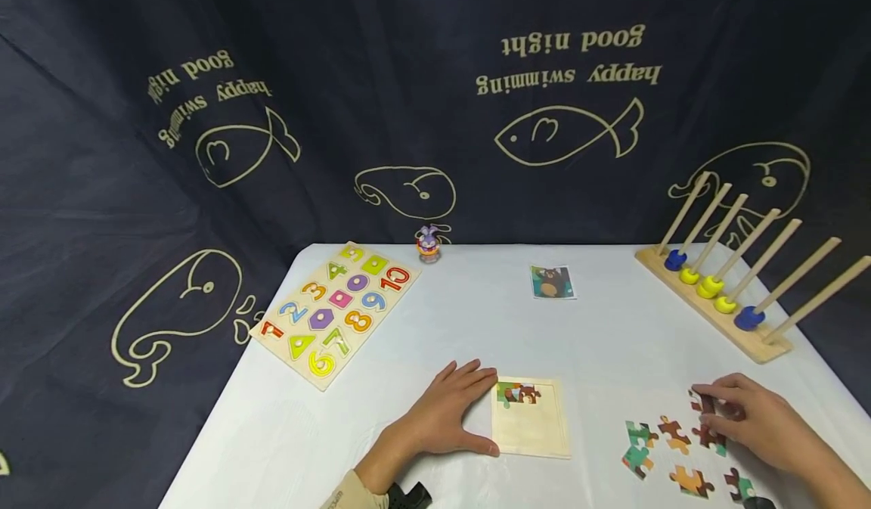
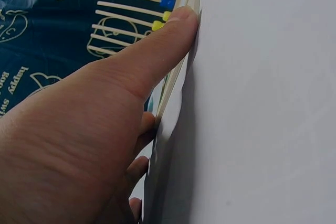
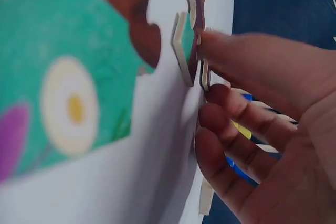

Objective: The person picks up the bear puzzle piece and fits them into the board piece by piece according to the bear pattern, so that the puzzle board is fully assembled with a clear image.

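A square wooden puzzle board (image 1: 529, 435) lies at the near middle of the table in the head view. Joined puzzle pieces (image 1: 520, 395) showing a bear's face fill its upper left corner. My left hand (image 1: 442, 416) rests along the board's left edge, fingers extended and thumb at the lower corner. To the right, my right hand (image 1: 758, 422) pinches a dark brown puzzle piece (image 1: 708, 405) between thumb and fingers; the right wrist view shows the piece's edge (image 3: 206, 74) there. Several loose pieces (image 1: 674, 435) in brown, orange and green lie beside and below this hand.
A number-and-shape board (image 1: 340, 312) lies at the left. Behind stand a small purple figurine (image 1: 429, 244) and a bear picture card (image 1: 553, 282). A wooden peg rack (image 1: 762, 349) with blue and yellow beads stands at the right edge, beyond my right hand.
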A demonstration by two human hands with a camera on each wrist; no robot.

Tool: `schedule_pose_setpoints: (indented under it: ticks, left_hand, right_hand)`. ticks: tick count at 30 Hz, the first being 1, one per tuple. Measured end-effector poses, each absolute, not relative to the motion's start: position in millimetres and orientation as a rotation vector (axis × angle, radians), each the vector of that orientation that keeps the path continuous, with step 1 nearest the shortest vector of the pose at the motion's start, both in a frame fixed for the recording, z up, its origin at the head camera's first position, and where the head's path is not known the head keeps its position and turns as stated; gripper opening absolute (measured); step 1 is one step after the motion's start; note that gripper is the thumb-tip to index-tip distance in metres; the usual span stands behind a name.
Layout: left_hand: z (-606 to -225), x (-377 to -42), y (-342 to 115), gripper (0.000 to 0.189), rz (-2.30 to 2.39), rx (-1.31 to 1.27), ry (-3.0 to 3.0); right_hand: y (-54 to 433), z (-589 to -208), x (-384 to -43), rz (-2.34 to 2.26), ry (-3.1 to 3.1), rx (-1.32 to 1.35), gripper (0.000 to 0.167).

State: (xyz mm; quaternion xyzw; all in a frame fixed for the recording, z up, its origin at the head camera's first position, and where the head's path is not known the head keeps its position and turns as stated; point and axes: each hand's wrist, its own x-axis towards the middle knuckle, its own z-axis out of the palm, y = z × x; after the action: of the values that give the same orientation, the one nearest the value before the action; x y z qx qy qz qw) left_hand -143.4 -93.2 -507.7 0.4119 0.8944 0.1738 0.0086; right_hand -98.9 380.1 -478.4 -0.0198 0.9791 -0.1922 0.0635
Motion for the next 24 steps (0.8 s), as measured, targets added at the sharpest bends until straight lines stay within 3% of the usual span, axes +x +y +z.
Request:
schedule_pose_setpoints:
  ticks: [5,24]
  left_hand:
    - [-510.0,-139.4,-97.0,0.105,0.548,1.268,2.798]
    - [-506.9,-142.3,-92.4,0.104,0.536,1.286,2.801]
  right_hand:
    - [371.8,-478.8,-103.0,-0.614,2.898,-0.023,0.059]
    - [330.7,-464.3,-104.3,-0.731,2.956,-0.191,0.047]
